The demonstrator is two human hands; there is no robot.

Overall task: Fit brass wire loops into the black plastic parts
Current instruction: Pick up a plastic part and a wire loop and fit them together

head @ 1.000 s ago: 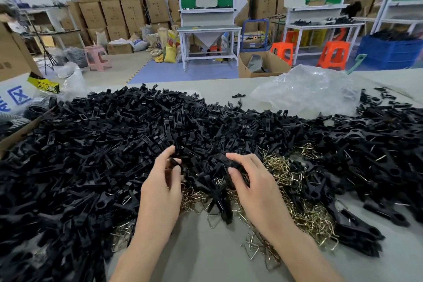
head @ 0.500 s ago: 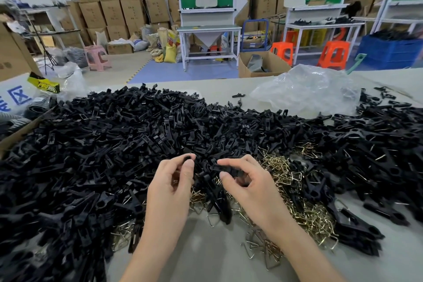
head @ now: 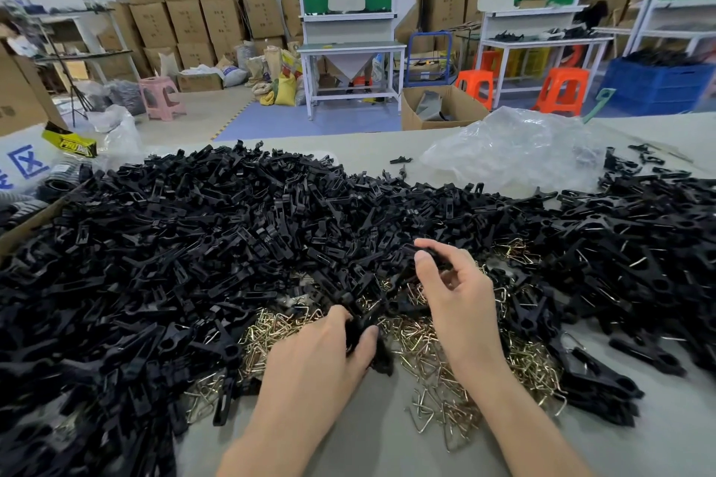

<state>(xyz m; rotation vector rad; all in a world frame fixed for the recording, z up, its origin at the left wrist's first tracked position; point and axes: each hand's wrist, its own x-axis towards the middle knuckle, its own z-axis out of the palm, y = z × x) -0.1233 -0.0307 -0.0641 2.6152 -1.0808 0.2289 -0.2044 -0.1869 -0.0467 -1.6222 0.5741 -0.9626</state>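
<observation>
A huge heap of black plastic parts covers the grey table. Brass wire loops lie in a tangle at the heap's near edge, between and around my hands. My left hand sits low near the table, its thumb and fingers curled round a black plastic part. My right hand is raised a little farther back, pinching another black part between thumb and forefinger. More black parts with wire fitted pile up at the right.
A crumpled clear plastic bag lies at the back right of the table. A cardboard box edge borders the heap at the left. Beyond the table stand workbenches, orange stools, a blue crate and stacked cartons.
My left hand has dropped toward me and gripped a black part near the loops. My right hand has lifted slightly with a part pinched in its fingertips.
</observation>
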